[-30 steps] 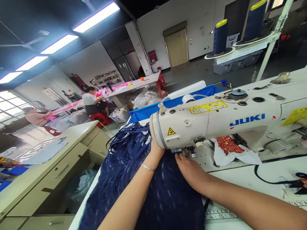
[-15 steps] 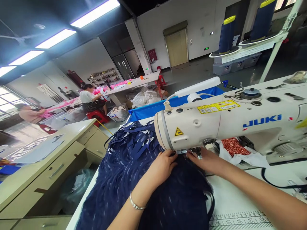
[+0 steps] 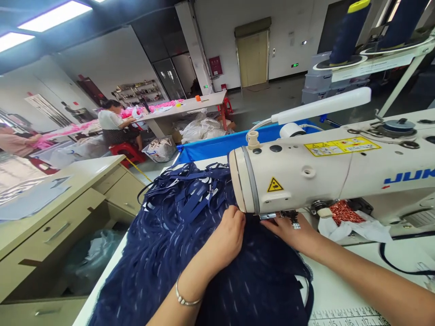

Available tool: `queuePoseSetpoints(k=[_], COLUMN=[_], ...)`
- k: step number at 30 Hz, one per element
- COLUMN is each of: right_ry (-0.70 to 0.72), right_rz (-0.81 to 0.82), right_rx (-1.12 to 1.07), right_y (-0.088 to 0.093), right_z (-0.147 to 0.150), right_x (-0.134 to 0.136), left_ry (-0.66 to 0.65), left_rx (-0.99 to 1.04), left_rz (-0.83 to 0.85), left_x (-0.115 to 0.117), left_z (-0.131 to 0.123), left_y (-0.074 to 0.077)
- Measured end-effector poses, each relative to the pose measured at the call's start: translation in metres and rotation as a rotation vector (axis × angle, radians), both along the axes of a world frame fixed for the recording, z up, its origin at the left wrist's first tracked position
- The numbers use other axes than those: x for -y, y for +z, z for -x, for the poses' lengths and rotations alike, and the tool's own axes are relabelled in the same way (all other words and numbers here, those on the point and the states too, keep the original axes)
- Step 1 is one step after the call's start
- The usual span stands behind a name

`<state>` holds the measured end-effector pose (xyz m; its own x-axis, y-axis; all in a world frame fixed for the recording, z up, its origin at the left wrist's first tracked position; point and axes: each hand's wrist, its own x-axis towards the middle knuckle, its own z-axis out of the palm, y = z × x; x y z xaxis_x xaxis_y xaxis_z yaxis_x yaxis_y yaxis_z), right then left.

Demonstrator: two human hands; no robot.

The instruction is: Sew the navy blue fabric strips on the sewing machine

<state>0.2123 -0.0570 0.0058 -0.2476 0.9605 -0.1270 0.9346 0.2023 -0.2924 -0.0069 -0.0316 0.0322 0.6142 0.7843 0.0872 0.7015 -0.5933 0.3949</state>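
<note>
Left hand (image 3: 226,237) slid nearer; fabric (image 3: 190,253) under hands.

Sat on a red stool (image 3: 123,150) at a long table (image 3: 190,106) far off: a person (image 3: 110,124). Heaped beside it, white sacks (image 3: 200,129). Stood at left, a beige cabinet (image 3: 50,217). Perched on a rack (image 3: 370,63) at right, two thread cones (image 3: 348,31).

navy fabric (image 3: 190,253) – white-flecked, bunched | under sewing machine head – on table
</note>
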Motion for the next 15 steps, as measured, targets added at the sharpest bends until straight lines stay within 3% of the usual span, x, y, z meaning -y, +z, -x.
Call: queuePoseSetpoints(k=[3, 8, 15], right_ry=[-0.003, -0.075, -0.017], right_rz=[-0.008, -0.087, -0.220], right_rx=[0.055, 0.122, 0.023], right_y=[-0.009, -0.036, -0.068], right_z=[0.004, 0.008, 0.001], right_x=[0.001, -0.005, -0.016], left_ry=[-0.037, 0.056, 0.036], left_rx=[-0.145, -0.268, -0.346], left_rz=[0.011, 0.054, 0.136], left_x=[0.000, 0.004, 0.001], left_z=[0.005, 0.009, 0.013], left_y=[0.006, 0.017, 0.023])
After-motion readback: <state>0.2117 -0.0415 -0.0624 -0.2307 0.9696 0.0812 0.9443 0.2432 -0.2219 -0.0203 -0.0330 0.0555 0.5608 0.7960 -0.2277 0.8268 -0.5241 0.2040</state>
